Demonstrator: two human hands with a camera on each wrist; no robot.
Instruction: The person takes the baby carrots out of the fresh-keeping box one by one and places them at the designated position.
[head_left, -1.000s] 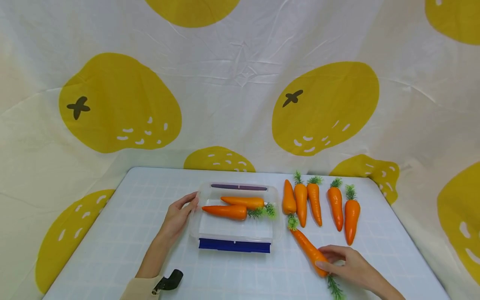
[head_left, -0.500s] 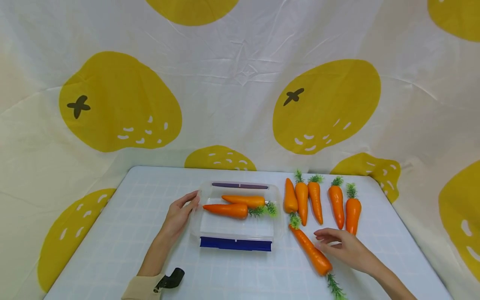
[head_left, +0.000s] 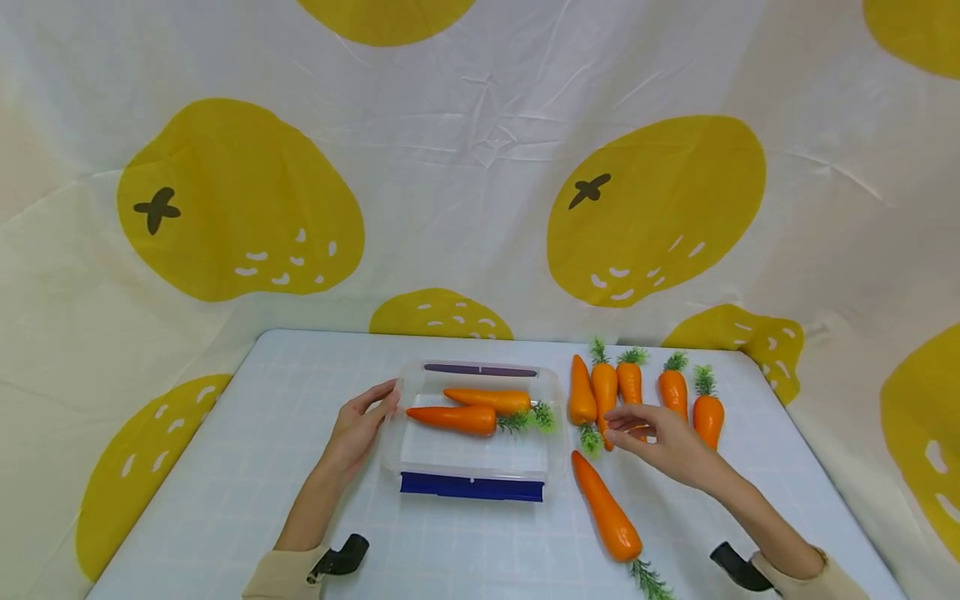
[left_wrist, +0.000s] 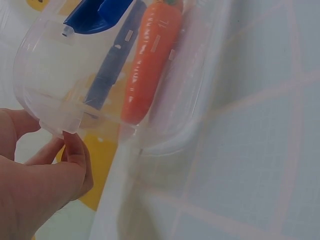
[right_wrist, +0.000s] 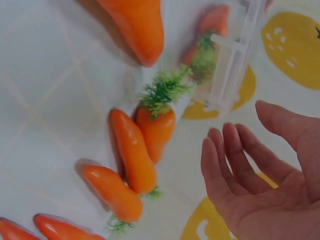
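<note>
A clear plastic food container (head_left: 472, 460) with blue clips stands on the table, two orange carrots (head_left: 453, 420) with green tops lying inside it. At its left side my left hand (head_left: 362, 423) grips the edge; in the left wrist view the fingers (left_wrist: 75, 155) bend against the rim near a side tab. My right hand (head_left: 660, 437) hovers over the row of loose carrots (head_left: 581, 392), holding nothing, its fingers (right_wrist: 235, 155) loosely bent and apart from the thumb. It partly hides several carrots in the head view. One larger carrot (head_left: 606, 512) lies slanted nearer the front.
The white table (head_left: 202, 500) has a faint grid pattern. Behind it hangs a pale cloth (head_left: 465, 208) printed with yellow fruit. Two carrots (head_left: 708, 417) lie at the right end of the row, close to the right forearm.
My right hand has let go of the front carrot and moved up over the row of carrots. That front carrot has shifted slightly left. My left hand stays at the container.
</note>
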